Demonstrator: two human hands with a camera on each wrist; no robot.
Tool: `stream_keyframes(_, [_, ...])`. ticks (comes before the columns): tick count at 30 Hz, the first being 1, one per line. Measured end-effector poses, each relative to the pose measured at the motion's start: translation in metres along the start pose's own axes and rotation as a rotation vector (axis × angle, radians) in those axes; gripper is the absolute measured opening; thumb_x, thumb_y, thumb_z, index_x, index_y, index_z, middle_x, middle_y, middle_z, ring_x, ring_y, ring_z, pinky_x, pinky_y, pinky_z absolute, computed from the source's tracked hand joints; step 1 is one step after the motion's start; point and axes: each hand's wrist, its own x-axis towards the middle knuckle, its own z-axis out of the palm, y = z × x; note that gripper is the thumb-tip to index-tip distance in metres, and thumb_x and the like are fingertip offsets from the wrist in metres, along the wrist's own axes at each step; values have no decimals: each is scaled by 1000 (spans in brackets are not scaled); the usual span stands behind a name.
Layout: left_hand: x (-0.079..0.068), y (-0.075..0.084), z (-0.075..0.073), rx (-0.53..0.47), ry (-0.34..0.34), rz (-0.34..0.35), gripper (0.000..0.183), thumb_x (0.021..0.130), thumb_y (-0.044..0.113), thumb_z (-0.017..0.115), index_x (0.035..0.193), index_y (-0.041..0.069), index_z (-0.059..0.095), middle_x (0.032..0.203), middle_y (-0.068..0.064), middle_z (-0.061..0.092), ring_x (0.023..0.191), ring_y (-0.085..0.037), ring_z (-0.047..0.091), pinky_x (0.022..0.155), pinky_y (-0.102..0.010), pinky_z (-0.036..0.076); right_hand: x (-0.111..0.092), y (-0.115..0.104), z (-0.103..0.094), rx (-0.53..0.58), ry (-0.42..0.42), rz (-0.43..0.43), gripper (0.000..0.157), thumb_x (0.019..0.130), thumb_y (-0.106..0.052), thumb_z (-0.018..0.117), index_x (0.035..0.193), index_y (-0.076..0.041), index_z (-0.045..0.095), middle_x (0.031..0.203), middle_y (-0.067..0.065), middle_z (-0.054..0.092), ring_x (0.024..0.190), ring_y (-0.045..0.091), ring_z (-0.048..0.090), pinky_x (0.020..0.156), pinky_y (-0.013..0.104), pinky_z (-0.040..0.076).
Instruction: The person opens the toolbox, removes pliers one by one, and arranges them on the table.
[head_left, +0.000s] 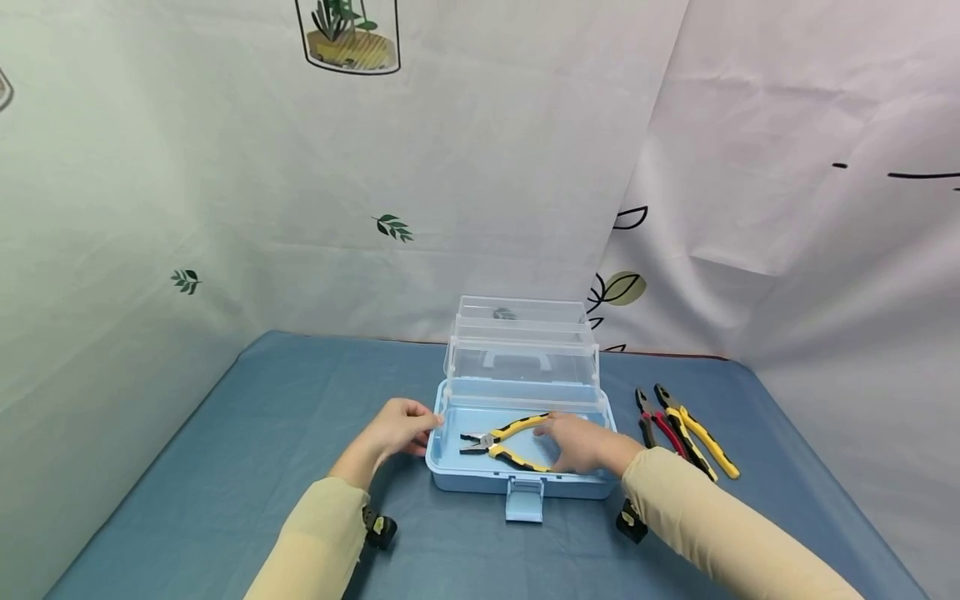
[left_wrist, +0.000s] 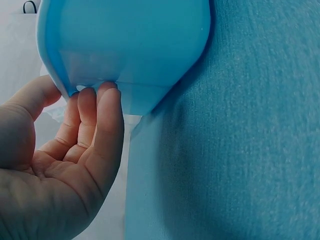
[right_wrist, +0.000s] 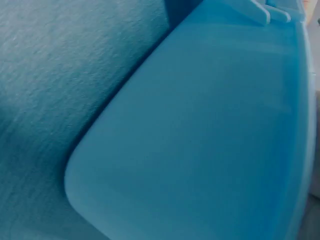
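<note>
A light blue toolbox point(head_left: 480, 482) stands on the table with its clear lid point(head_left: 525, 362) raised at the back. My left hand point(head_left: 399, 427) pinches its left rim; in the left wrist view the thumb is on the rim and the fingertips point(left_wrist: 107, 92) press under it. Inside the box lies a pair of pliers point(head_left: 512, 429) with yellow and black handles, jaws parted and facing left. My right hand point(head_left: 581, 443) reaches over the front right wall and grips the handle ends, which it partly hides. The right wrist view shows mainly the box's outer wall point(right_wrist: 190, 130).
Right of the box, red and black pliers point(head_left: 660, 423) lie beside a second pair of yellow and black pliers point(head_left: 693, 429). The box's front latch point(head_left: 524, 500) hangs down. A blue cloth point(head_left: 315, 392) covers the table, and a pale printed curtain point(head_left: 487, 167) hangs behind.
</note>
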Motion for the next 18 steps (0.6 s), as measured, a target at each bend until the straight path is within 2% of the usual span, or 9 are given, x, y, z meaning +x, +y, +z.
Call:
stream_keyframes(3, [1, -2, 1, -6, -1, -4, 21, 87, 20, 68, 90, 0, 66, 78, -9, 62, 67, -17, 60, 57, -31, 57, 3, 1, 5, -32, -7, -5, 68, 79, -16, 76, 139, -7, 44, 149, 15, 36, 137, 33, 35, 110, 47, 35])
stream_keyframes(7, [2, -4, 1, -9, -1, -7, 21, 86, 20, 68, 91, 0, 66, 78, -8, 62, 67, -16, 60, 57, -31, 57, 5, 0, 7, -49, -37, 22, 78, 81, -17, 75, 146, -5, 33, 155, 14, 25, 142, 31, 26, 115, 45, 28])
stream_keyframes(11, [2, -4, 1, -17, -6, -2, 20, 86, 19, 68, 90, 0, 66, 77, -8, 62, 66, -16, 60, 57, -31, 57, 5, -1, 7, -56, -32, 47, 77, 81, -19, 75, 144, -3, 35, 150, 17, 32, 139, 32, 32, 112, 45, 32])
stream_keyframes(15, [2, -2, 0, -20, -12, -6, 20, 87, 19, 67, 90, -1, 66, 76, -9, 62, 66, -16, 60, 57, -31, 57, 4, -1, 7, -39, 2, 27, 64, 80, -19, 76, 135, -1, 48, 128, 13, 51, 115, 26, 51, 97, 42, 45])
stream_keyframes(18, [2, -1, -1, -15, -11, -12, 21, 87, 20, 68, 90, 0, 66, 78, -9, 62, 67, -16, 60, 57, -31, 57, 4, 0, 7, -29, 24, 12, 55, 80, -18, 76, 128, -2, 55, 112, 7, 55, 99, 19, 54, 86, 39, 48])
